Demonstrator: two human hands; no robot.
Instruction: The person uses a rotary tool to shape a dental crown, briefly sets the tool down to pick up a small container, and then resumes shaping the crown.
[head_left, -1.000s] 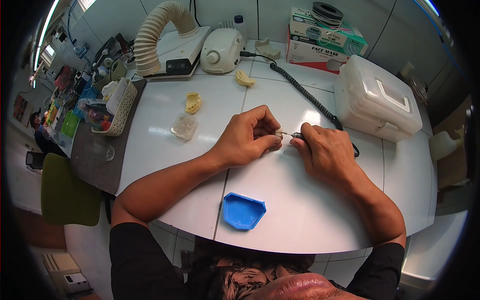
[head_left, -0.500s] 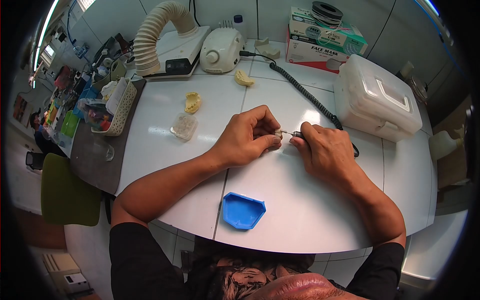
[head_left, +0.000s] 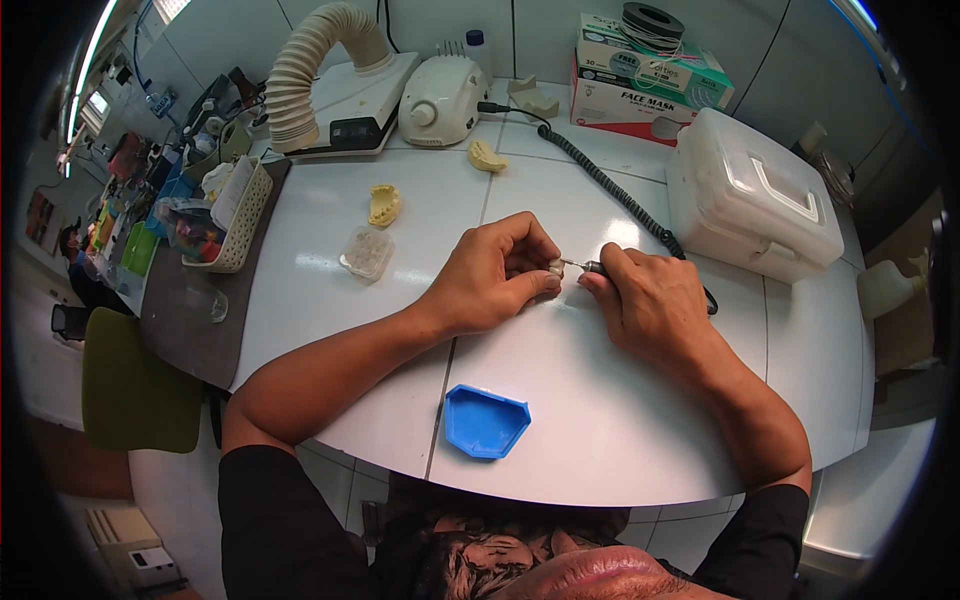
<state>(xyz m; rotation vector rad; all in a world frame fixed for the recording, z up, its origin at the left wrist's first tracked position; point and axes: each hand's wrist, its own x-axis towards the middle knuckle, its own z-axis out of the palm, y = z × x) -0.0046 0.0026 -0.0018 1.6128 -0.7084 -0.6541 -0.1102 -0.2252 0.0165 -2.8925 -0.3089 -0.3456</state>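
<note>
Precariously fine pinch

Beyond one blue tray: one small pale piece in the closed grip of the left hand; one handpiece wrapped in that of the right hand, with bit at or near the piece. Could nick fingertips through off-centre pressure, or lose the piece through loose pinching. Counted beyond the tray: two yellow casts, one clear container, two mask boxes.

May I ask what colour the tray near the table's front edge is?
The tray is blue, best seen in the head view.
</note>
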